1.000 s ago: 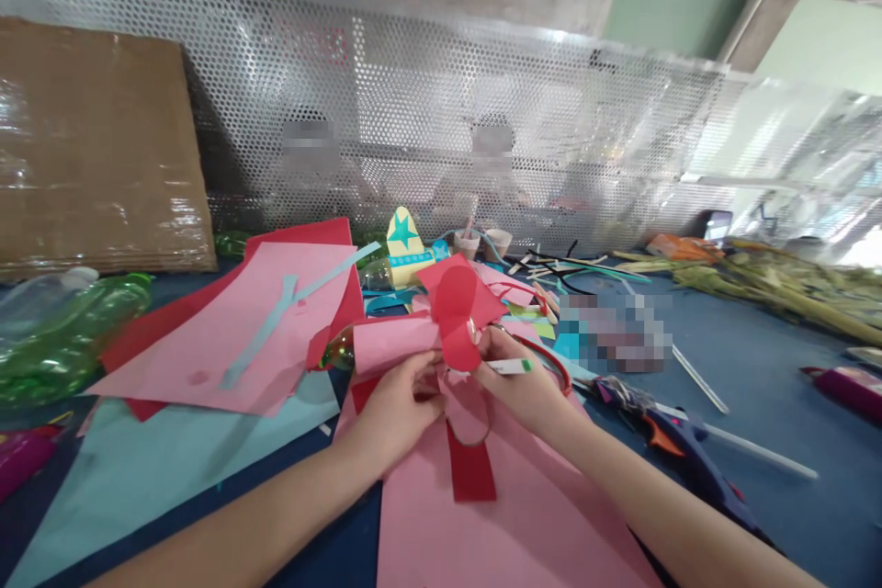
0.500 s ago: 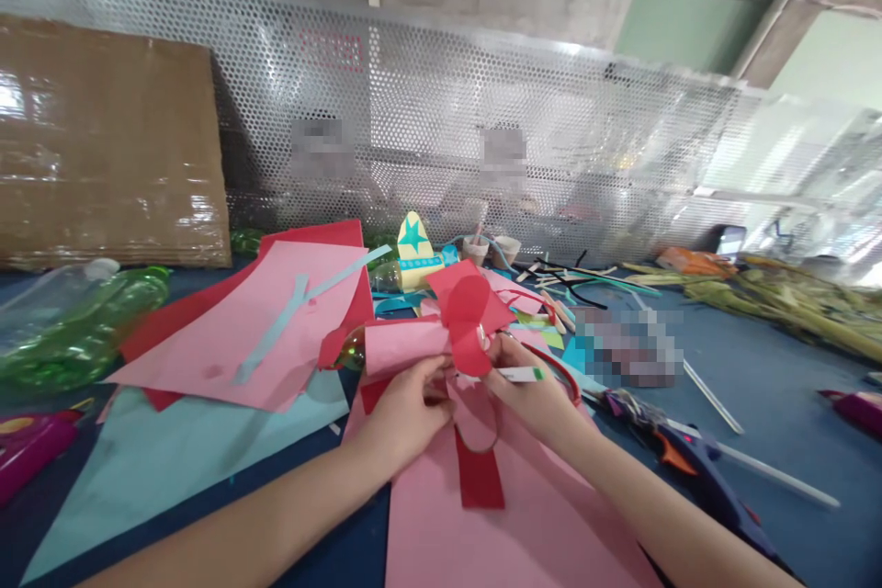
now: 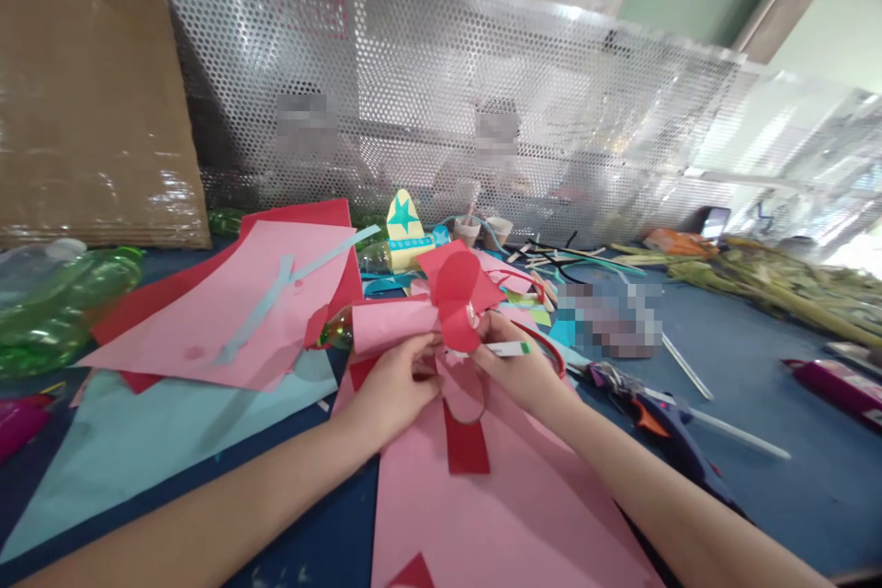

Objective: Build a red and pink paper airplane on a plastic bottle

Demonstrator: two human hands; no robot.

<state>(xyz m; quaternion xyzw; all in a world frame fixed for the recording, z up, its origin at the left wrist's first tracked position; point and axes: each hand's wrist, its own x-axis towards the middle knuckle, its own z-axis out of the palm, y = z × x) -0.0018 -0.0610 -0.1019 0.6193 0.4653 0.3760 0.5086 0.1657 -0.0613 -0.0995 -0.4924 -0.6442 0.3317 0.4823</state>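
Right fingers (image 3: 497,329) around a white marker (image 3: 508,349), left fingers (image 3: 415,349) at pink cutout (image 3: 463,389), grip unclear

The pink sheet (image 3: 524,514) was matt, smooth paper, the red disc (image 3: 458,280) likewise. The green bottle (image 3: 65,317) was glossy, see-through plastic; the glue gun (image 3: 679,443) looked plastic. The cardboard (image 3: 89,110) had shiny patches, the screen (image 3: 427,64) gleamed like metal, and the stalks (image 3: 764,291) looked rough.
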